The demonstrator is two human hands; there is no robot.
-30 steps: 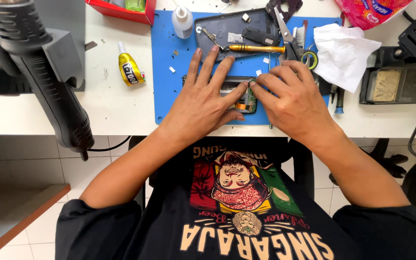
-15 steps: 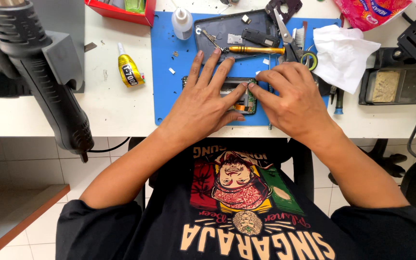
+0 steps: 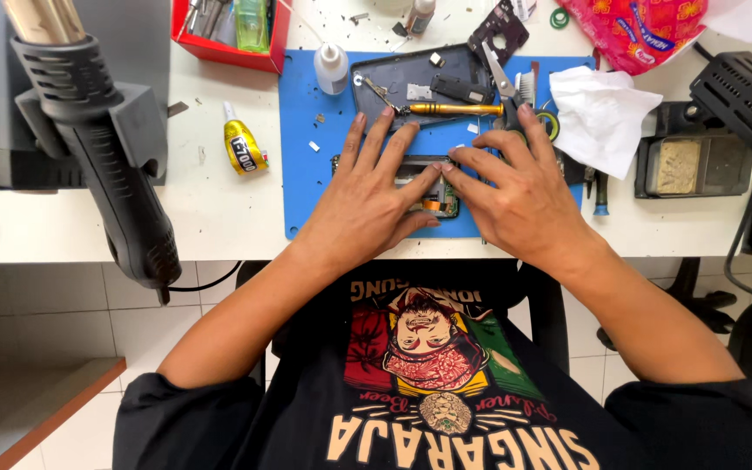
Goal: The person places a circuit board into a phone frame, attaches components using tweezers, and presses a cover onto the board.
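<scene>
An opened phone (image 3: 433, 187) with its circuit board showing lies on a blue work mat (image 3: 306, 183). My left hand (image 3: 372, 187) lies flat over the phone's left part, fingers spread. My right hand (image 3: 515, 187) presses on its right part, with the index fingertip touching the board near the middle. Most of the phone is hidden under both hands. Behind them on the mat lie a dark phone back cover (image 3: 419, 83), a yellow-handled screwdriver (image 3: 446, 110) and scissors (image 3: 502, 83).
A hot-air gun (image 3: 106, 165) hangs in its holder at the left. A yellow glue tube (image 3: 243, 146) and a small white bottle (image 3: 332, 68) lie nearby, and a red tray (image 3: 228, 30) stands at the back. White tissue (image 3: 602, 113) and a soldering sponge stand (image 3: 689, 165) are on the right.
Both hands stay pressed on the phone; the fingers have shifted only slightly over it. The view has tilted a little.
</scene>
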